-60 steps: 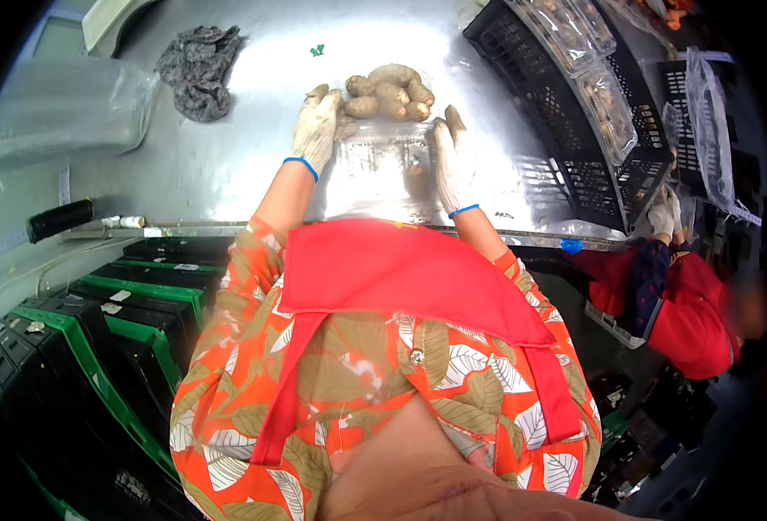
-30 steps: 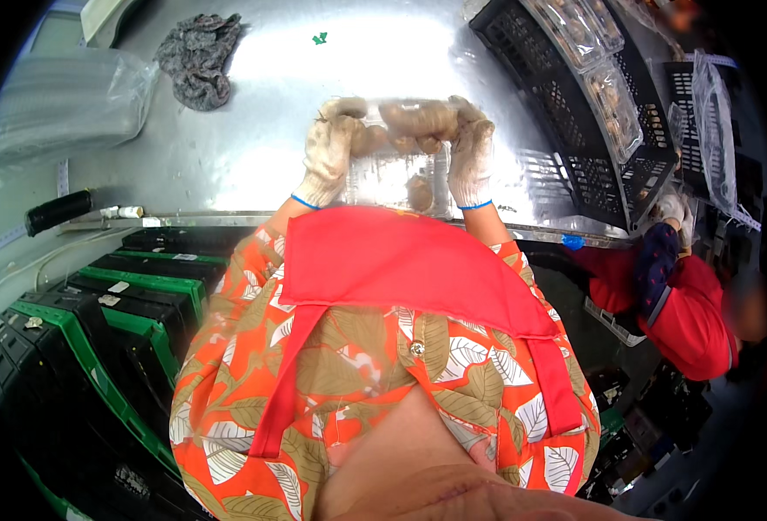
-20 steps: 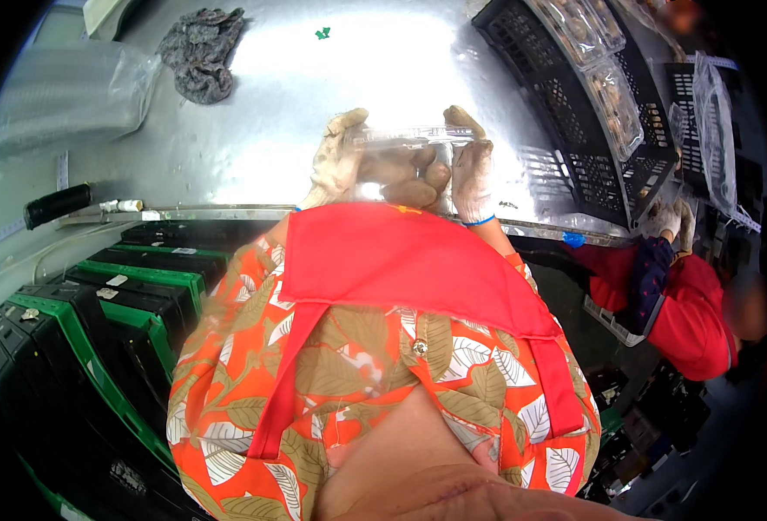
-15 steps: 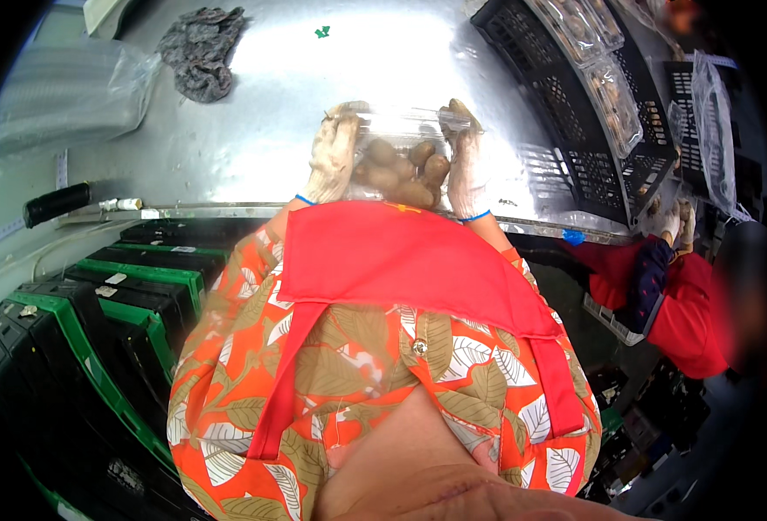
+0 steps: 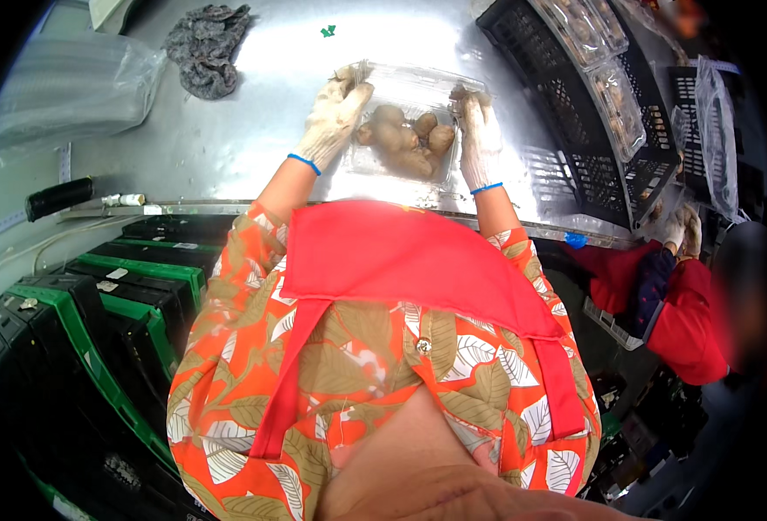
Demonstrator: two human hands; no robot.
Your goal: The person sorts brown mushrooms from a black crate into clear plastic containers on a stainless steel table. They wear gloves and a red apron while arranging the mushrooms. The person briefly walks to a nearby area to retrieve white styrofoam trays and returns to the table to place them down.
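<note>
Two grips: left hand [image 5: 334,113] and right hand [image 5: 478,130], each closed on opposite edges of the clear container [image 5: 411,87]
Contents: brown tubers [image 5: 394,135], clustered
Beneath: metal counter [image 5: 205,165]

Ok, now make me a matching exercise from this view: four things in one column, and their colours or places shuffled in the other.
Things
1. Tubers
2. Crumpled cloth
3. Small scrap
4. Slotted crate

Colours and places
A. Green, lying on the metal table beyond the hands
B. Black, at the right, with clear packs in it
C. Brown, in a clear container between the gloved left hand and right hand
D. Dark grey, toward the far left of the table

Right pairs: 1-C, 2-D, 3-A, 4-B.
</note>
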